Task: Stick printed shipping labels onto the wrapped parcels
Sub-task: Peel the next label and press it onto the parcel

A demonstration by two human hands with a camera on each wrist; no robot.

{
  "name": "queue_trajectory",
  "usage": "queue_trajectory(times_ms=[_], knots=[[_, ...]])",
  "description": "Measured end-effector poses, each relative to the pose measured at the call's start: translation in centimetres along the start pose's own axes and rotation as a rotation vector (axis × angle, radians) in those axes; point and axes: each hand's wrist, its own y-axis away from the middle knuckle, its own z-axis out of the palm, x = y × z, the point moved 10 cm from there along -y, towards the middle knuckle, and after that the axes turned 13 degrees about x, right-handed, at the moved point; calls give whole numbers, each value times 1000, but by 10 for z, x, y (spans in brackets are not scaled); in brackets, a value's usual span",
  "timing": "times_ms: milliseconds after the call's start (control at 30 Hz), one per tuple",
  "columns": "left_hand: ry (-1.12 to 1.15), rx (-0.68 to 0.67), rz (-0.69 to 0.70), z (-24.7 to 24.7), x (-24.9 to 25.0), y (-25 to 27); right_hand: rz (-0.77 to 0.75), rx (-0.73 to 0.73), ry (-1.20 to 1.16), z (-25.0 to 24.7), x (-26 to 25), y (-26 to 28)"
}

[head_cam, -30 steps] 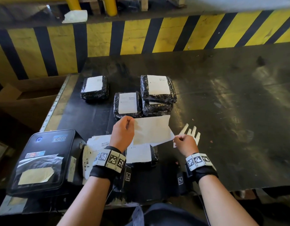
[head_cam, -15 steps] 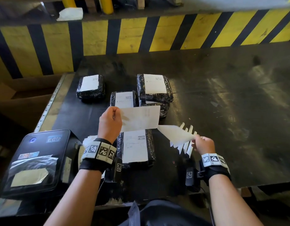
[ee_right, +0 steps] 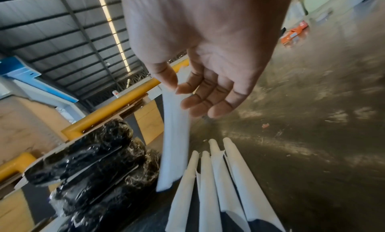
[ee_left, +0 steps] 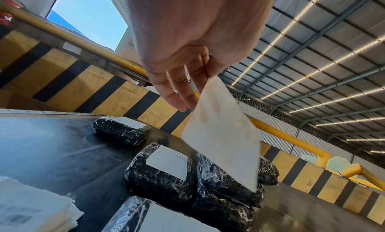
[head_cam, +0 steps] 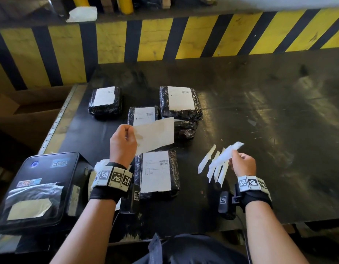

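My left hand (head_cam: 122, 141) pinches a white label sheet (head_cam: 155, 135) by its left edge, in the air above the parcels; the same label sheet (ee_left: 225, 136) hangs from my fingers in the left wrist view. Below it lies a black wrapped parcel (head_cam: 157, 172) with a label on top. My right hand (head_cam: 241, 162) pinches a narrow curled backing strip (head_cam: 227, 153) between thumb and forefinger, just above a pile of similar strips (head_cam: 212, 166). The held strip (ee_right: 175, 145) dangles beside the pile (ee_right: 218, 186).
Labelled black parcels sit further back: one at the left (head_cam: 105, 101), one in the middle (head_cam: 143, 115), a stack (head_cam: 181, 101) at the right. A label printer (head_cam: 37, 189) and loose labels (head_cam: 100, 164) lie at my left. The dark table (head_cam: 260, 111) meets a yellow-black barrier (head_cam: 164, 39).
My hands have pulled apart. The left raised the label sheet off the near parcel, and the right carried the narrow strip rightward to above the pile of strips.
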Motion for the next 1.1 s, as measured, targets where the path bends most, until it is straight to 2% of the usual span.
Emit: queue_trajectory(times_ms=[133, 367, 467, 500, 567, 633, 700, 767, 833, 1000, 1100], knots=[[2, 4, -5, 4, -1, 5, -100, -39, 92, 14, -8, -3], [18, 11, -31, 5, -9, 14, -106, -137, 371, 45, -4, 8], [42, 7, -36, 2, -6, 19, -275, -161, 524, 61, -29, 23], [67, -10, -41, 3, -4, 21, -332, -188, 485, 71, -44, 30], [106, -51, -30, 6, 1, 26, -378, -336, 306, 96, -72, 49], [142, -100, -12, 10, 3, 29, -390, -499, 177, 121, -100, 75], [152, -154, 7, 15, 3, 33, -382, -595, 108, 138, -124, 96], [132, -203, 40, 17, 4, 39, -350, -618, 64, 148, -141, 107], [140, -242, 81, 20, 8, 46, -325, -580, 34, 152, -154, 107], [139, -295, 146, 21, 0, 59, -311, -580, 47, 159, -167, 115], [29, -265, 286, 18, -2, 69, -351, -575, 53, 157, -173, 124]])
